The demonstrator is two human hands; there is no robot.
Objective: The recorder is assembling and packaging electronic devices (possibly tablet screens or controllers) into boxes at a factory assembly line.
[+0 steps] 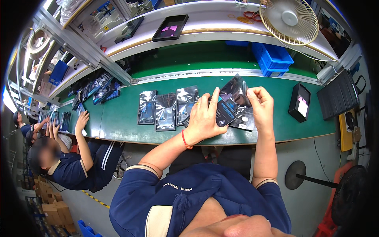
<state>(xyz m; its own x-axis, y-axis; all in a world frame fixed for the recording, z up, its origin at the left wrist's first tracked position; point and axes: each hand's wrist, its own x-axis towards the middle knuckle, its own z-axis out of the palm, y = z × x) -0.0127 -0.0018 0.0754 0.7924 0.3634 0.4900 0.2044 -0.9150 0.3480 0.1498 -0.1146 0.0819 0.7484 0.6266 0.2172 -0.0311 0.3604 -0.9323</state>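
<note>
My left hand (202,121) presses across a flat black box (226,115) with blue print, thumb at its near edge and fingers over its top. From the box's far end a shiny dark plastic bag (235,91) stands up, creased. My right hand (261,103) is pinched at the right edge of this bag; its fingertips partly hide what they grip. Beneath lies another black package (243,121) with a white label. Left of my hands, shiny bagged black packages (165,112), (147,107), (186,98) rest side by side on the green table (118,126).
To the right stand an open black tray (299,103) and a stack of black trays (337,96). Blue bins (272,59) sit at the back below a shelf with a fan (289,17). A co-worker (75,162) works at the left near piled packages (98,87).
</note>
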